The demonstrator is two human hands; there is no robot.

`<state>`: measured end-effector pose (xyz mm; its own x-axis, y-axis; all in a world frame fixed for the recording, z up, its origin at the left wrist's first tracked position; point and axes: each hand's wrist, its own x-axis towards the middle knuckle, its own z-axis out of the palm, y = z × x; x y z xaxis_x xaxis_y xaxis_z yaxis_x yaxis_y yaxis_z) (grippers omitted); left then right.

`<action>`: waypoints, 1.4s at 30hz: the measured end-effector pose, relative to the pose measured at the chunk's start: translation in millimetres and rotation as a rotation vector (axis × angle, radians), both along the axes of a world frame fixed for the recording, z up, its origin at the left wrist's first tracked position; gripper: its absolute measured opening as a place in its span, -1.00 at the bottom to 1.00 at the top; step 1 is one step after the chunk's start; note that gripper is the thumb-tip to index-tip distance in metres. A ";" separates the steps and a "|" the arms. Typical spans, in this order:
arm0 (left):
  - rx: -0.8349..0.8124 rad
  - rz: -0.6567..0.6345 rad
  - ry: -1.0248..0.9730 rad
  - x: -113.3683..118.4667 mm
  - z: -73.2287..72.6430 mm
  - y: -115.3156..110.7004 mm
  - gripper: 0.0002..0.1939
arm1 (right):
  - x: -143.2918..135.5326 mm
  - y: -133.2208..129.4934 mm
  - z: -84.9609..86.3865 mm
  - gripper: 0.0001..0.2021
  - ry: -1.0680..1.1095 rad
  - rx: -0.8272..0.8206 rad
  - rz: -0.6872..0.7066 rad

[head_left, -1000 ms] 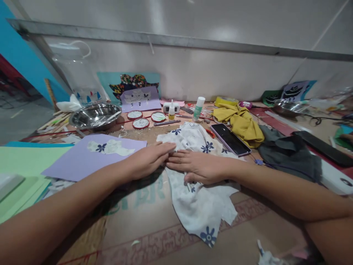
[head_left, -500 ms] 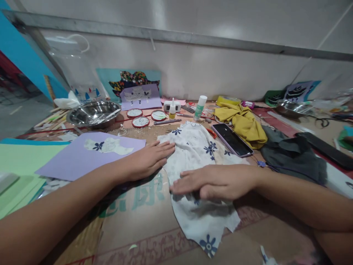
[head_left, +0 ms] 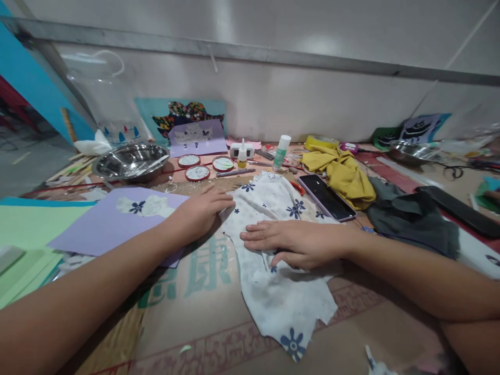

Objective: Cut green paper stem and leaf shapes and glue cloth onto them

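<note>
A white cloth (head_left: 265, 307) with dark blue flowers and a ragged edge lies in front of me, wrinkled in places. My right hand (head_left: 295, 242) rests flat on its middle, fingers stretched to the left and thumb a little apart. At the cloth's upper left edge is my left hand (head_left: 203, 208), its fingers extended and the tips touching the fabric; its thumb is hidden. Under the left wrist lies a purple sheet (head_left: 94, 224) bearing a white cut-out with one blue flower.
Behind the cloth stand a glue stick (head_left: 282, 152) and a small dropper bottle (head_left: 242, 155). A phone (head_left: 327, 197), yellow cloth (head_left: 344, 174) and dark grey cloth (head_left: 410, 221) lie to the right. At the left are a metal bowl (head_left: 130, 161) and light green sheets (head_left: 35, 224).
My right hand has moved slightly up the cloth and lies flatter. The left hand has drawn back a little to the left, to the cloth's edge; the purple sheet's lower corner now shows below the wrist.
</note>
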<state>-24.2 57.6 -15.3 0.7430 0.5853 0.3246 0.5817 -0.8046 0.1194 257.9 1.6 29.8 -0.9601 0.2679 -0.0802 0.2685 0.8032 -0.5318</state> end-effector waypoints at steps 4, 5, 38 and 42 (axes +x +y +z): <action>0.081 0.085 -0.144 0.8 6.8 -11.6 -0.64 | -0.5 2.0 -1.7 -0.45 0.005 0.012 0.001; 0.067 0.090 -0.158 3.3 8.5 -17.4 -0.64 | -0.6 2.1 -1.6 -0.46 0.003 0.018 0.003; -0.181 0.140 0.143 11.8 1.5 -16.6 -0.42 | 2.5 -14.8 23.7 -0.56 0.006 -0.185 0.060; -0.182 0.147 0.154 12.4 0.5 -17.9 -0.42 | -5.2 -20.4 19.8 -0.59 0.125 -0.163 -0.059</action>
